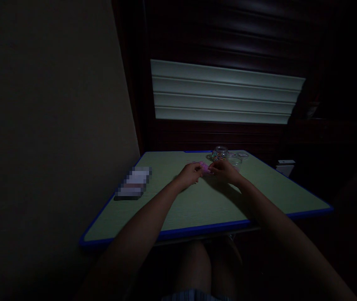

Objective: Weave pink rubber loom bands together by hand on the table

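The pink item (pixel 204 168) lies between your fingers. Your left hand (pixel 191 174) pinches it; your right hand (pixel 224 170) has fingers nearly closed at its opposite side, grip indeterminable.

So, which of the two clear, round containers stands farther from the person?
The left clear jar, with small multicoloured pieces showing; the other container stands nearer, behind the right hand.

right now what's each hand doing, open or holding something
Left hand: closed, fingers pinching the pink item.
Right hand: closed, fingertips pinched beside the pink item; what they grip cannot be told.
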A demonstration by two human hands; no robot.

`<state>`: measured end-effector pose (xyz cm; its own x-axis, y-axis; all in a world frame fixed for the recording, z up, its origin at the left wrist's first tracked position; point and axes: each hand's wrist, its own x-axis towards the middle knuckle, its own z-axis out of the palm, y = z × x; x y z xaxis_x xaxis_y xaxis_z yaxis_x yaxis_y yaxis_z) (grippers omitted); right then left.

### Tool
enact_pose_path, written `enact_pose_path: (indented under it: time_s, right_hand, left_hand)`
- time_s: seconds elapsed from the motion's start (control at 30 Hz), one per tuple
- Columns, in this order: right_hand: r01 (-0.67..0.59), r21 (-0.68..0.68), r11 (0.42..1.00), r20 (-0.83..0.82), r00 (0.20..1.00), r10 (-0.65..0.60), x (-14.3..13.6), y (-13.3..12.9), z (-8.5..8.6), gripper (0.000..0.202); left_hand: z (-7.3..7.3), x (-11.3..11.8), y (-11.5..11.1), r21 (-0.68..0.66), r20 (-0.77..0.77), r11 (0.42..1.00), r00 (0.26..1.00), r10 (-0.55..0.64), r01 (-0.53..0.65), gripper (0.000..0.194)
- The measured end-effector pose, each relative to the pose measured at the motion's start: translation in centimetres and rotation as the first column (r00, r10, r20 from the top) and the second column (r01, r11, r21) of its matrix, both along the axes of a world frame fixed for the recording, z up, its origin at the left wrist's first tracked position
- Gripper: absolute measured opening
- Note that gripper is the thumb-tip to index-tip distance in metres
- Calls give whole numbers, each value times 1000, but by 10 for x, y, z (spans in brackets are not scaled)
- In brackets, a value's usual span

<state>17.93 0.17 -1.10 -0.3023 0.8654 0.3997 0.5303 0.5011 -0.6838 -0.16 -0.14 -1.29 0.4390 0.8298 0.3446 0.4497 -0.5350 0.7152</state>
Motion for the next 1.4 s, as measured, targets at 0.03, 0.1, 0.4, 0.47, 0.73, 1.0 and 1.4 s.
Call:
enact_pose_path:
  time_s: [0.03,0.1,0.4,0.47,0.73,1.0,1.4]
  right_hand:
    - [32,68,997,53,998,-36,0,1,-1,21]
    - [68,169,983,150,984,-94,0,2,-3,15]
    - [56,228,972,262,958,-117,-1,0,0,17]
    - [62,245,967,275,952,-131,-2,-1,0,17]
    - [144,390,909,395,866,-307,3,-16,13,19]
    - [517,596,614,291,574,-765,27,-20,22,29]
    - [634,594,495,347,353,-869,42,-19,18,30]
  left_hand:
    - [1,0,-2,101,-68,995,998,8,-1,19]
    - [3,-1,-7,322,-218,947,974,63,11,18]
    - [8,-4,-12,545,-500,833,836,227,100,26]
    - [7,-4,-11,579,-508,807,827,240,121,26]
    - [9,-7,-14,640,-535,757,783,316,132,24]
    - [5,-9,-10,659,-564,736,747,351,152,23]
    - [10,-9,-14,631,-603,762,710,365,144,26]
